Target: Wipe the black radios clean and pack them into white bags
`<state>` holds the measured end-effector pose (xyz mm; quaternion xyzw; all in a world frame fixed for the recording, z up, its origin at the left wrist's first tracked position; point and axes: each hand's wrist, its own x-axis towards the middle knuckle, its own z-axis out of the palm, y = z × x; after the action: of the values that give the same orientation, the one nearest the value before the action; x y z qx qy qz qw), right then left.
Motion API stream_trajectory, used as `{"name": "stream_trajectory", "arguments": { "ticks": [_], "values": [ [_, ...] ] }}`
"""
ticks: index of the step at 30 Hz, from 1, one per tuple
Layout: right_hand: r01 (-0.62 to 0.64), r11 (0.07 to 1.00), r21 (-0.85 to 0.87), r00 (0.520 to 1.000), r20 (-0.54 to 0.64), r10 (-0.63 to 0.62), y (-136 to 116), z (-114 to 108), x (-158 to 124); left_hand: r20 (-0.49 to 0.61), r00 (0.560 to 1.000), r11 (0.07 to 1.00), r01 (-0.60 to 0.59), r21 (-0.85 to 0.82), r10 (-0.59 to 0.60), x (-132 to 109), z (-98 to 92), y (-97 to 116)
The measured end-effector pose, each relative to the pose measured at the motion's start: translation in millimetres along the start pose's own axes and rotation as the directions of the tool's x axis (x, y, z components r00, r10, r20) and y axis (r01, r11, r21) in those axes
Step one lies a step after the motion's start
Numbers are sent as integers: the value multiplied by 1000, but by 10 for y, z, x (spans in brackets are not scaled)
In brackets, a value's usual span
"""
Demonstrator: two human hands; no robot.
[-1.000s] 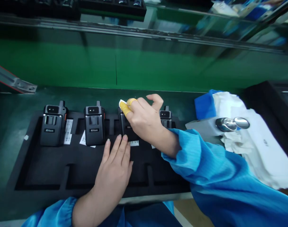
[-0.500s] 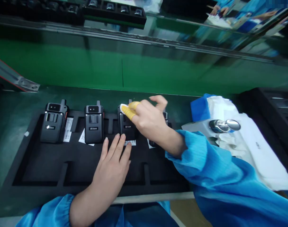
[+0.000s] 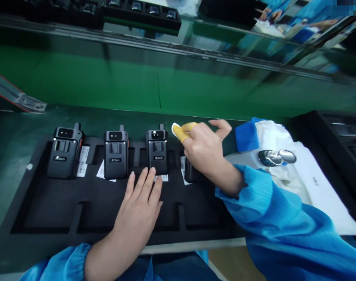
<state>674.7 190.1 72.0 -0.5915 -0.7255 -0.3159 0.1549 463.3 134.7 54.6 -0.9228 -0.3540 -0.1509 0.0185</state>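
Observation:
My right hand (image 3: pixel 205 146), with yellow covers on two fingers, pinches a small white wipe (image 3: pixel 175 129) above the gap right of the third radio. My left hand (image 3: pixel 138 207) lies spread, its fingertips at the lower edge of the third black radio (image 3: pixel 157 152). To its left lie a second radio (image 3: pixel 116 156) and, at the far left, another radio (image 3: pixel 63 154). A fourth radio (image 3: pixel 191 171) is mostly hidden under my right hand. All rest in a black foam tray (image 3: pixel 104 210), with white labels beside or under them.
Right of the tray are white cloths (image 3: pixel 273 136), a metal-lidded bottle (image 3: pixel 270 157) and white sheets (image 3: pixel 321 187). A black case (image 3: pixel 339 156) stands at the far right. A green panel (image 3: pixel 122 86) runs behind; beyond it are another tray (image 3: pixel 143 17) and a person's hands (image 3: pixel 270 15).
My right hand has moved right with the wipe, off the third radio, uncovering its top. My left hand has stayed nearly still.

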Motion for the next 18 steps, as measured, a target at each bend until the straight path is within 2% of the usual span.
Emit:
{"name": "stream_trajectory", "arguments": {
  "ticks": [3, 8, 13, 18],
  "values": [
    [-32, 999, 21, 999, -26, 32, -114, -22, 85, -6, 1000, 1000, -15, 5, 15, -1, 7, -5],
    [120, 992, 36, 989, -94, -116, -349, 13, 205, -14, 1000, 1000, -7, 25, 7, 7, 7, -2],
    [41, 999, -3, 995, -94, -41, -313, 69, 92, -16, 1000, 999, -2, 32, 2, -6, 9, 0],
    [-121, 990, -66, 992, 22, 122, -180, -32, -112, 38, 999, 1000, 6, 12, -6, -21, 7, -14]
  ]
}}
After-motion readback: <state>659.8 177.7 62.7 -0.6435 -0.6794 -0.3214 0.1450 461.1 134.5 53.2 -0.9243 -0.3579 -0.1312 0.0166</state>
